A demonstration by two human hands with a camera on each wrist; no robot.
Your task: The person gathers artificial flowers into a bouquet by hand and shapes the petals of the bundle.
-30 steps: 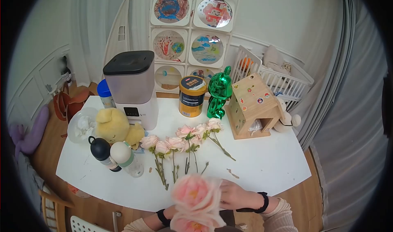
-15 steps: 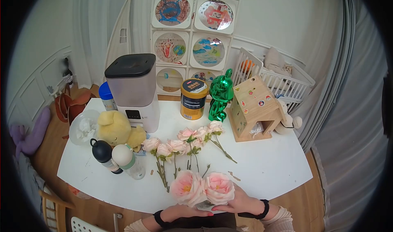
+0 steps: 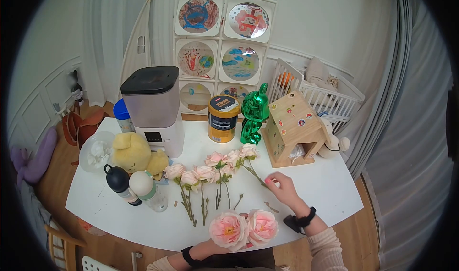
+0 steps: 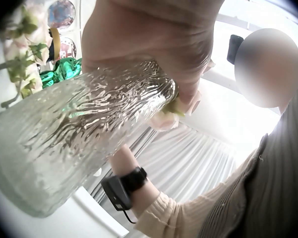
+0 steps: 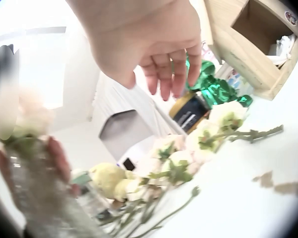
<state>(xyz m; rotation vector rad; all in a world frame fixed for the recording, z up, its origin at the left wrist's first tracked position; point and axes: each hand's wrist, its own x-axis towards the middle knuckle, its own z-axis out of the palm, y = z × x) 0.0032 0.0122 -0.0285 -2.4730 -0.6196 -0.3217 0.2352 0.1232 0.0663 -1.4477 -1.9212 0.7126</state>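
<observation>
My left hand (image 3: 210,248) grips a clear textured glass vase (image 4: 74,134) round its neck at the table's front edge; the vase is tilted in the left wrist view. Two large pink flowers (image 3: 229,230) stand in its mouth. Over the table, my right hand (image 3: 286,192) is by the stem end of the rightmost pale flower (image 3: 249,150). In the right wrist view the right hand (image 5: 149,42) has loosely bent fingers with nothing between them, apart from that stem (image 5: 256,133). Several more pale pink flowers (image 3: 205,172) lie in a row, stems towards me.
On the white table (image 3: 330,194) stand a wooden house (image 3: 294,122), a green shiny figure (image 3: 255,110), a yellow-lidded tub (image 3: 223,122) and a tall dispenser (image 3: 155,99). At the left are a yellow plush toy (image 3: 131,151), two bottles (image 3: 143,185) and a clear bowl (image 3: 90,163).
My right hand has left the vase and moved up and right to the rightmost flower's stem. The left hand keeps hold of the vase, its two flowers shifted slightly right and down.
</observation>
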